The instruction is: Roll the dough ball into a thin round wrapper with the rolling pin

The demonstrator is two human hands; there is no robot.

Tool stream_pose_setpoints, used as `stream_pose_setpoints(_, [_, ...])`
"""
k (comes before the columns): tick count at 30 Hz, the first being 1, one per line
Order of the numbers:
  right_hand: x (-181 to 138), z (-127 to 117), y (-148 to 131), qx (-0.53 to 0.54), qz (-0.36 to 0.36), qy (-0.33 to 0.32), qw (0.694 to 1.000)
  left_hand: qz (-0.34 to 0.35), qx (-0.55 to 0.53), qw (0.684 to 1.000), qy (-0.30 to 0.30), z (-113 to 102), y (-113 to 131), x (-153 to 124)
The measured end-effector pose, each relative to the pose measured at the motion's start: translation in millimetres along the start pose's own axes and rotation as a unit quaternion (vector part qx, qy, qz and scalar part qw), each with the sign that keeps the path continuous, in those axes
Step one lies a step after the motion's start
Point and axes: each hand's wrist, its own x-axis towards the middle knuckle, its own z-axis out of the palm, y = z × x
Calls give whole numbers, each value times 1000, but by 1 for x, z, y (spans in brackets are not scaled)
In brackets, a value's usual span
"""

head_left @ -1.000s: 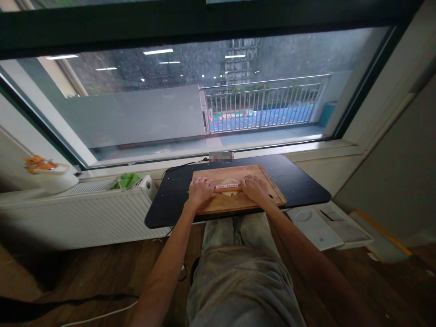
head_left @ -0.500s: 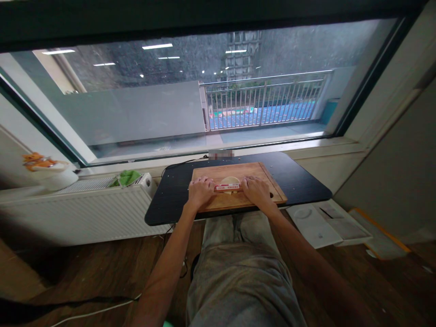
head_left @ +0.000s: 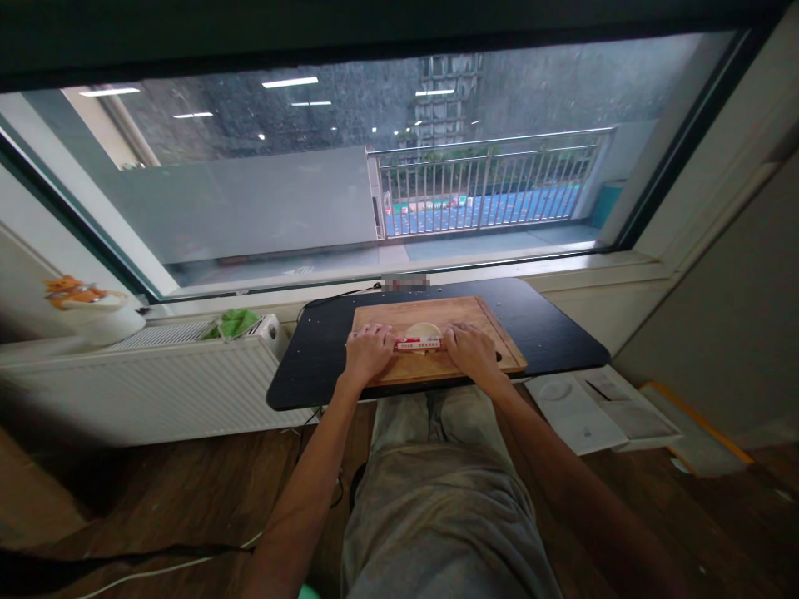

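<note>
A rolling pin point(head_left: 419, 344) with a red-and-white printed label lies crosswise over a flat round piece of dough point(head_left: 423, 330). The dough is pale, and its far part shows beyond the pin. My left hand point(head_left: 369, 350) is closed on the pin's left end, while my right hand point(head_left: 469, 346) grips the right end. Both ends of the pin are hidden under my fingers. Beneath the dough is a wooden cutting board point(head_left: 405, 313), with a dark oval spot near its right front corner.
The board rests on a black table point(head_left: 549, 345) against the window wall. To the left stands a white radiator point(head_left: 187, 391) with a green cloth point(head_left: 235, 324) and a white pot point(head_left: 103, 320) on top. An open white box point(head_left: 599, 408) sits low at the right.
The rolling pin has turned slightly, so its label print looks different, and a little less dough shows on its near side. Both hands stay on its ends.
</note>
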Motion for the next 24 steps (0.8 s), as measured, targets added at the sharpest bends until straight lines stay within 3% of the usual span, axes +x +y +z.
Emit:
stream_pose_setpoints(11, [22,10,12,-69,-82,-25,994,12,29,1000,-4,3,-3,20])
stream_pose_setpoints(20, [45,27,22,-73,-88,-22,993,44,58,997,-21,-5,-2,29])
stream_pose_setpoints(24, [54,24,25,-101,-120,-50,986,3,28,999,-22,-5,-2,40])
